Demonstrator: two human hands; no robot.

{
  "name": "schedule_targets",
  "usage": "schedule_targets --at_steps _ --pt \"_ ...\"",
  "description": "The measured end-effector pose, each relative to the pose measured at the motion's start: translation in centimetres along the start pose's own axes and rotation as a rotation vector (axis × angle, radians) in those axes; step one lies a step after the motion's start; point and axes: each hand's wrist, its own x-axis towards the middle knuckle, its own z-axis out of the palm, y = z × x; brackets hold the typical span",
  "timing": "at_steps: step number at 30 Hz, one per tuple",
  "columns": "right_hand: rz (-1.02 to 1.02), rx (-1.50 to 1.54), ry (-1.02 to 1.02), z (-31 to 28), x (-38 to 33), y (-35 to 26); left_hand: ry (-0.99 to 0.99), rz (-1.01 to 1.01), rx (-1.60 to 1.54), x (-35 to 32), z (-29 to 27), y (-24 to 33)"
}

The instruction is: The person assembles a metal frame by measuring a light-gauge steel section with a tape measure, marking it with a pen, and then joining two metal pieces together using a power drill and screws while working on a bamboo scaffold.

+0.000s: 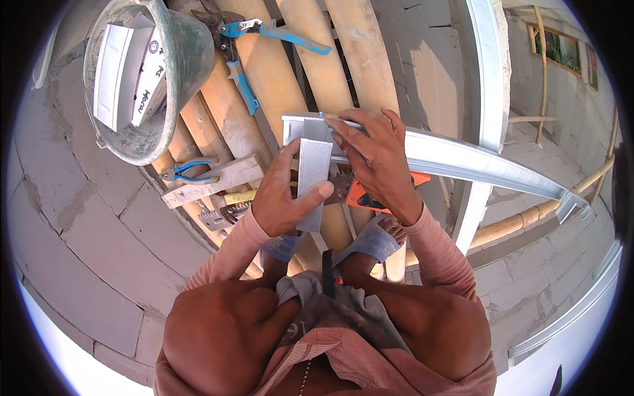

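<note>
My left hand (277,198) grips a short piece of silvery metal channel (316,162), its thumb pressed along the face. This piece stands crosswise against the end of a long metal channel (456,158), which stretches away to the right. My right hand (375,155) is closed over the long channel near that end, fingertips close to the joint. A tiny blue thing (321,114), perhaps a screw head, shows at the upper edge by those fingertips. Beneath my hands lies a saw with an orange handle (360,198), partly hidden by the right wrist.
A bucket (139,148) with metal offcuts (113,72) stands at upper left. Blue-handled snips (244,86) and blue-handled pliers (191,173) lie on bamboo poles (360,59) with gaps between them. Another metal channel (489,72) runs along the right, near a block wall (581,99).
</note>
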Motion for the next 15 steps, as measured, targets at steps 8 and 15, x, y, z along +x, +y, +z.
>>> schedule_targets --at_steps 8,15 --pt "0.082 0.209 0.261 -2.3 -1.0 -0.9 0.020 -0.052 -0.048 -0.3 -1.1 2.1" --pt "0.668 0.017 0.513 -10.5 -19.2 -0.7 0.030 -0.109 -0.149 0.2 0.9 0.5"
